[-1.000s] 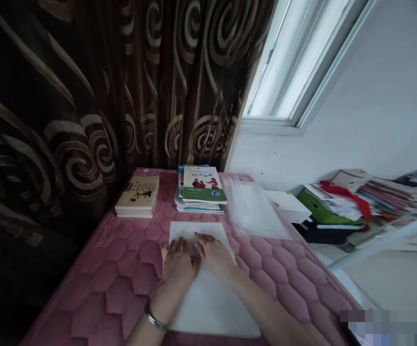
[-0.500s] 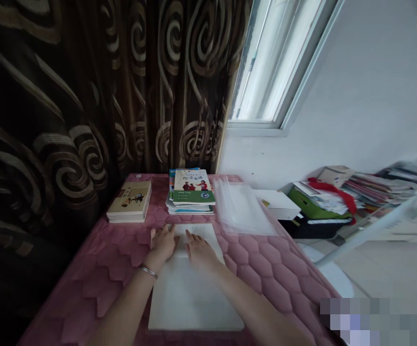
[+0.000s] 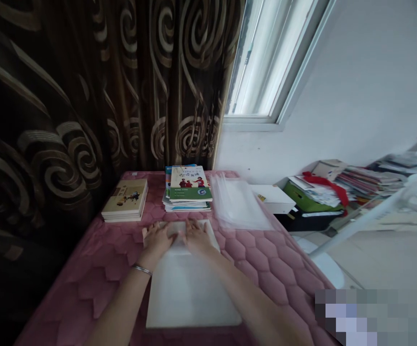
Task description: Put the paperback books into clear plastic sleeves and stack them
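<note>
Pressing far end of pale booklet (image 3: 194,293) with slightly spread fingers of left hand (image 3: 157,240) and right hand (image 3: 196,239). Already laid flat beneath fingers and nearer; seemingly mid-press, cannot tell how much undone.

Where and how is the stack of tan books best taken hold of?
Probably at the near right corner of the tan books, coming from the near right, thumb on top and fingers under the bottom book. The stack lies flat on the pink quilted surface with that corner exposed, while the dark curtain hangs close on its left.
</note>
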A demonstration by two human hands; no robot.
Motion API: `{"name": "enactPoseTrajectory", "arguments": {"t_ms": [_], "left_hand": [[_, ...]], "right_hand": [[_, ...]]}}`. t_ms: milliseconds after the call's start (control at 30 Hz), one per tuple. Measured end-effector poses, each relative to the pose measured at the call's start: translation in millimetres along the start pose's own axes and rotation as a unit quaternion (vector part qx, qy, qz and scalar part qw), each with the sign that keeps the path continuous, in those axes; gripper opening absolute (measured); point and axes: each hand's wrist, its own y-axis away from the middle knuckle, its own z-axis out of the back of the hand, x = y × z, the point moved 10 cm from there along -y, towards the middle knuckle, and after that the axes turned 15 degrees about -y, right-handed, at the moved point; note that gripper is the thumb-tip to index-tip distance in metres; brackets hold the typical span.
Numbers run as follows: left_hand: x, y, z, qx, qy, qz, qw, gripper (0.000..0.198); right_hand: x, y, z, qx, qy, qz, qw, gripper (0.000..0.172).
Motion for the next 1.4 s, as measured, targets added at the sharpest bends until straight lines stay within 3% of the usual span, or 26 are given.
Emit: {"name": "enactPoseTrajectory", "arguments": {"t_ms": [133,300,500,600,667,767,833,967,1133,1200,1267,1400], "left_hand": [[10.2,0.3,-3.0,0.009,-0.002,0.038,0.999,0.06],[20.0,0.8,-9.5,0.019,0.005,0.084,0.996,0.067],[18.7,2.6,-7.5,0.023,0.008,0.087,0.996,0.068],[16.4,2.7,-4.9,0.019,0.006,0.071,0.997,0.064],[15.9,2.8,-4.3,0.016,0.007,0.065,0.998,0.051],[16.5,2.8,-4.9,0.014,0.008,0.066,0.998,0.044],[15.9,2.4,-5.8,0.016,0.006,0.066,0.998,0.047],[16.6,1.5,-6.8,0.014,0.001,0.07,0.997,0.066],[16.1,1.6,-4.2,0.007,0.005,0.074,0.997,0.066],[6.1,2.2,-1.6,0.011,0.0,0.079,0.997,0.059],[-16.8,2.0,3.3,0.006,0.004,0.064,0.998,0.052],[-88.5,0.9,17.2,-0.036,0.076,-0.074,0.994,0.055]], "right_hand": [[-36.2,10.0,23.5,-0.046,0.02,-0.073,0.996,0.066],[-41.6,9.2,27.4,-0.042,0.031,-0.092,0.994,0.064],[-22.2,6.0,25.4,-0.063,0.064,-0.099,0.991,0.061],[9.9,0.4,13.2,-0.063,0.035,-0.028,0.997,0.06],[33.3,-4.8,-3.2,-0.028,-0.015,0.028,0.999,0.06],[48.1,-10.2,-20.4,0.014,-0.049,0.055,0.997,0.06],[39.3,-10.7,-17.8,0.004,-0.035,0.035,0.999,0.061],[-4.2,-0.5,11.0,-0.05,0.013,-0.037,0.998,0.06],[-48.6,13.0,28.9,-0.047,0.019,-0.128,0.99,0.06],[-47.3,13.3,27.8,-0.044,0.025,-0.124,0.991,0.061],[-40.8,12.6,27.9,-0.057,0.036,-0.11,0.992,0.06],[-37.9,11.4,23.0,-0.048,0.053,-0.113,0.991,0.054]]}}
